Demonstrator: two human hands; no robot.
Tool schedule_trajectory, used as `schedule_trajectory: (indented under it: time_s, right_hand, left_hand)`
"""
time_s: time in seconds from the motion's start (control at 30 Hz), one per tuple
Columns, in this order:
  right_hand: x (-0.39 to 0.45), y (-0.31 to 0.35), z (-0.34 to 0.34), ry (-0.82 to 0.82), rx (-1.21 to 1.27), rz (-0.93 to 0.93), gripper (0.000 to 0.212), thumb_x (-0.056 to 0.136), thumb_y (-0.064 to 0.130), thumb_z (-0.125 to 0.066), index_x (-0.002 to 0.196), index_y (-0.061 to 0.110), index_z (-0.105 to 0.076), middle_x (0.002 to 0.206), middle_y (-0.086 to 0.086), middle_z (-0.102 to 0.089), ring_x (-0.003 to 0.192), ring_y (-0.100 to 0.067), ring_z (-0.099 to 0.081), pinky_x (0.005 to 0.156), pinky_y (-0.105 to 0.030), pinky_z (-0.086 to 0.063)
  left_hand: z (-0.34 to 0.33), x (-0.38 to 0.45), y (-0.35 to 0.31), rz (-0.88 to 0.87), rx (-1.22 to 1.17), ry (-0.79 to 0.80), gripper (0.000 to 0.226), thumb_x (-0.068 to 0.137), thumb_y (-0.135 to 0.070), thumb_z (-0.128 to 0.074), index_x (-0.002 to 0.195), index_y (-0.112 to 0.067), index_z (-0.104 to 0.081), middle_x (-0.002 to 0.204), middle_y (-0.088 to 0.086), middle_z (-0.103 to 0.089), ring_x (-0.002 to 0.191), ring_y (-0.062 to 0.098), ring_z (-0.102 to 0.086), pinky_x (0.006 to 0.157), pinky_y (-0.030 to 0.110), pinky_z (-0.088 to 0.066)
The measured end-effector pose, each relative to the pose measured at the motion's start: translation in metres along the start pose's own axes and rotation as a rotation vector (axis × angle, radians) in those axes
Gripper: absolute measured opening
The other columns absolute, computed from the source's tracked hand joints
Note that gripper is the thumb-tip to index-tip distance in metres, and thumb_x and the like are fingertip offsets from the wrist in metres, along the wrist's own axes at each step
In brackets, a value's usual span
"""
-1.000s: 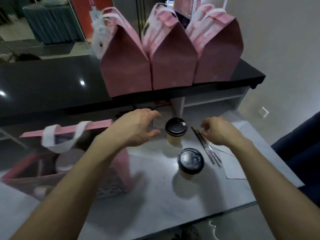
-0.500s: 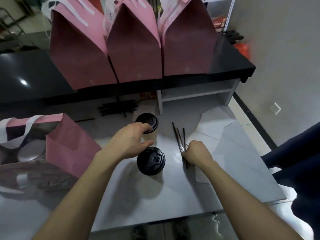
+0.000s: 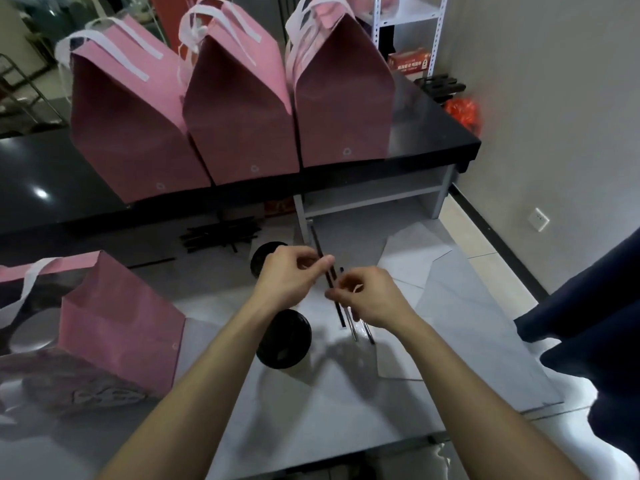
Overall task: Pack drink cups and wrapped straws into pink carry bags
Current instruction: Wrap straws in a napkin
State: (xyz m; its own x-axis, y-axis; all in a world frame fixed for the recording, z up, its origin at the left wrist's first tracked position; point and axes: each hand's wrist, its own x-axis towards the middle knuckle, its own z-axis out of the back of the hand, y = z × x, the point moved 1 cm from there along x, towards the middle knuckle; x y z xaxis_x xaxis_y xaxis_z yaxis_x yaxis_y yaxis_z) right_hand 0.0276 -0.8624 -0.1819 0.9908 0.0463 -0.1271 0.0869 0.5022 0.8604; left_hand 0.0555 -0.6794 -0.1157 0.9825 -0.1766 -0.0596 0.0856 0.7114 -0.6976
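Observation:
Both hands hold wrapped black straws (image 3: 333, 295) lifted over the grey table (image 3: 346, 393). My left hand (image 3: 289, 275) pinches one straw near its upper part. My right hand (image 3: 370, 299) grips the bundle lower down, and the straw ends stick out below it. A cup with a black lid (image 3: 284, 339) stands under my left forearm. A second black-lidded cup (image 3: 262, 258) is partly hidden behind my left hand. An open pink carry bag (image 3: 114, 323) sits at the left with a cup lid showing inside.
Three closed pink bags (image 3: 239, 109) with white handles stand on the black counter (image 3: 52, 188) behind. A pile of black straws (image 3: 221, 234) lies under the counter's edge. Grey paper sheets (image 3: 412, 258) lie at the right. The table edge is near me.
My right hand lifted the straws off the table. My left hand left the far cup and moved right to pinch a straw. The view shifted slightly.

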Motion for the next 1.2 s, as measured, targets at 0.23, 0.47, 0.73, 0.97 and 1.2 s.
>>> schedule_trajectory:
  time_s: [0.23,0.47,0.73,0.97,1.2]
  right_hand:
    - [0.026,-0.024,0.002,-0.051,-0.105,-0.02,0.026,0.099,0.053,-0.072,0.091,0.029,-0.077,0.071,0.005,-0.076,0.046,-0.008,-0.066,0.061,-0.032,-0.059]
    - [0.076,-0.054,-0.015,-0.055,-0.494,-0.174,0.017,0.094,0.021,-0.073,0.086,0.007,-0.075,0.082,-0.009,-0.074,0.079,-0.03,-0.071,0.068,-0.035,-0.057]
    - [0.082,-0.052,-0.007,-0.188,-0.006,-0.302,0.016,0.088,0.019,-0.079,0.076,0.01,-0.075,0.062,-0.003,-0.066,0.055,-0.022,-0.06,0.053,-0.026,-0.044]
    - [0.05,0.004,0.035,-0.151,0.705,-0.028,0.007,0.093,0.015,-0.085,0.088,0.011,-0.082,0.055,0.001,-0.047,0.041,-0.01,-0.036,0.039,-0.021,-0.03]
    - [0.038,-0.015,0.061,-0.305,0.526,0.046,0.021,0.105,0.033,-0.071,0.099,0.016,-0.081,0.062,-0.003,-0.068,0.043,-0.014,-0.052,0.045,-0.026,-0.043]
  left_hand:
    - [-0.004,0.012,0.009,0.042,-0.101,-0.117,0.026,0.102,-0.04,-0.075,0.085,-0.022,-0.081,0.071,-0.005,-0.077,0.062,0.0,-0.069,0.065,0.023,-0.048]
    - [0.006,0.01,0.012,0.065,-0.119,-0.149,0.026,0.106,-0.038,-0.072,0.086,-0.023,-0.08,0.071,-0.009,-0.076,0.067,-0.004,-0.07,0.06,0.007,-0.045]
    - [0.01,0.009,0.015,0.047,-0.157,-0.162,0.032,0.107,-0.035,-0.07,0.086,-0.014,-0.081,0.076,0.001,-0.077,0.075,0.012,-0.074,0.08,0.033,-0.061]
    - [-0.018,0.025,-0.004,-0.008,-0.186,-0.083,0.038,0.106,-0.043,-0.069,0.079,-0.019,-0.082,0.074,0.002,-0.077,0.08,0.026,-0.076,0.084,0.053,-0.062]
    - [-0.052,0.04,-0.019,-0.036,-0.33,-0.003,0.029,0.113,-0.03,-0.058,0.095,-0.017,-0.077,0.083,0.001,-0.078,0.079,0.016,-0.077,0.083,0.046,-0.063]
